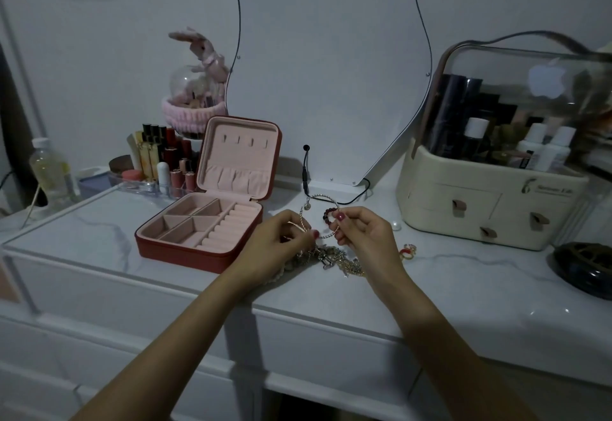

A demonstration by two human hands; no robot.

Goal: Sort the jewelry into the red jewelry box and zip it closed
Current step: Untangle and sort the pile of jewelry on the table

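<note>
**Fingers on a twisted bangle above the jewelry heap**

Fingertips of our right hand (pixel 359 233) pinch the right side of a silver twisted bangle (pixel 319 217), thumb and forefinger closed on it just beside a short string of dark red beads (pixel 328 214) that sits at the same spot. Our left hand (pixel 281 243) pinches the lower left arc of the same bangle, fingers curled in toward the palm. The bangle stands nearly upright between both hands, raised off the surface, with a small round charm (pixel 307 206) hanging at its upper left.

Item, below the hands: a tangled pile of jewelry (pixel 337 260), chains in silver and gold tones, lying on the white marble-patterned tabletop (pixel 463 275). Individual pieces in the heap cannot be told apart.

Item, just right of the pile: a red and gold ring (pixel 408 251). Further back, a white pearl-like bead (pixel 396 227).

Item, left of our left hand: the red jewelry box (pixel 202 222), open, lid upright, pink lining. Its tray compartments and ring rolls hold nothing we can see.

Item, behind the box: lipsticks and bottles in a clear organizer (pixel 155 165), and a pink plush rabbit (pixel 202 53).

Item, rear centre: a curved mirror (pixel 331 73) with a black cable (pixel 347 200).

Item, right: a cream cosmetics case (pixel 490 202) with drawers and a clear cover.
</note>
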